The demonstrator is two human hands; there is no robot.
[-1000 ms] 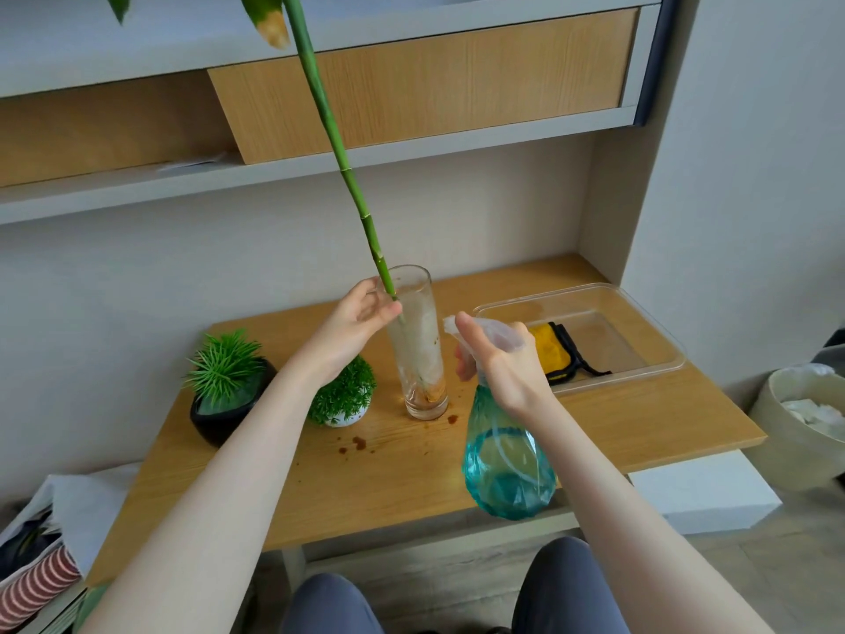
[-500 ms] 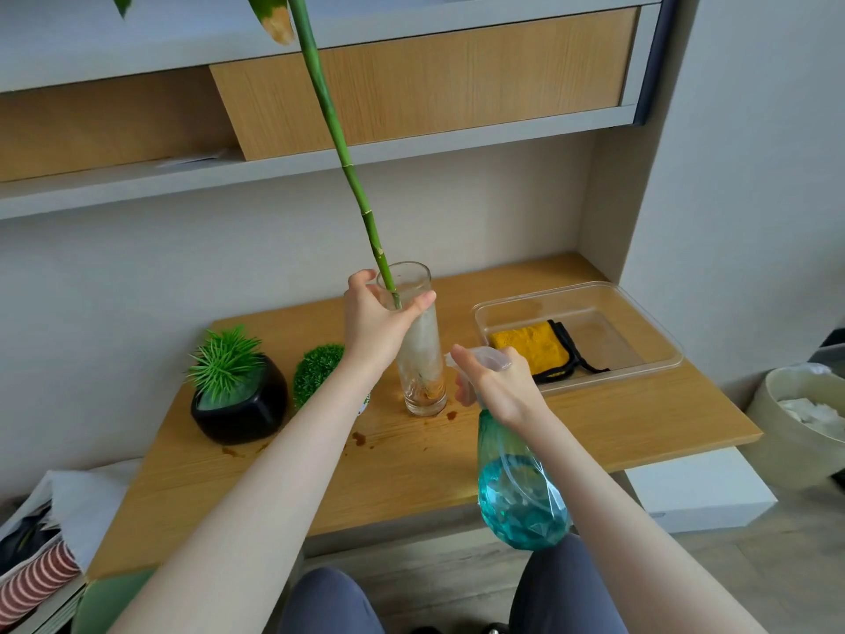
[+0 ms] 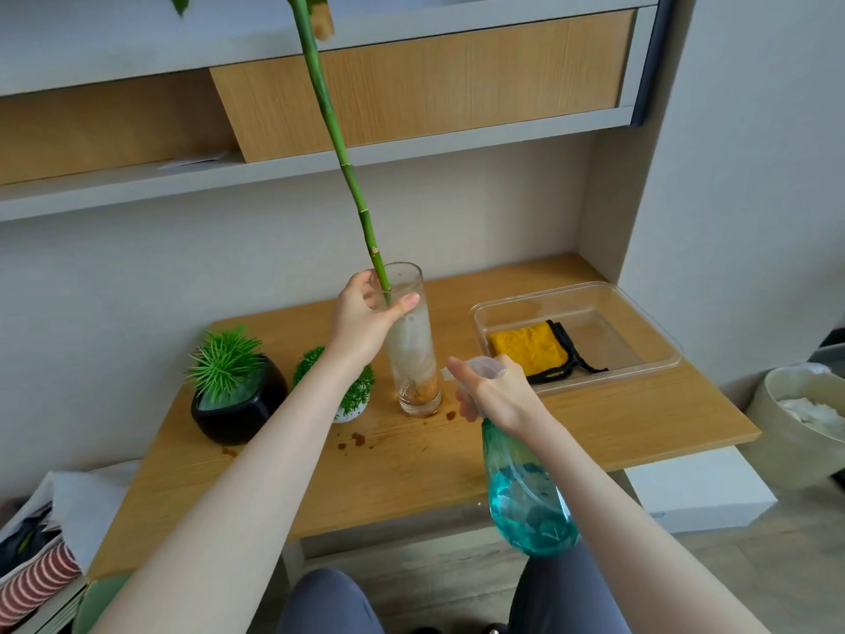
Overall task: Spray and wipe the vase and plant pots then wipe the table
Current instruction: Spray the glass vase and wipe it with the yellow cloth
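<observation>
1. Head view: the left hand (image 3: 366,315) has moved up from beside the vase (image 3: 411,340) and now grips its upper part, steadying it for spraying.
2. The right hand (image 3: 496,391) holds the spray bottle (image 3: 526,501) lower than before, nozzle just beside the vase, which stands upright on the table (image 3: 411,469).

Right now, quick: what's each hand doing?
Left hand: grips the upper part of the glass vase.
Right hand: holds the spray bottle by its trigger head, nozzle toward the vase.
</observation>
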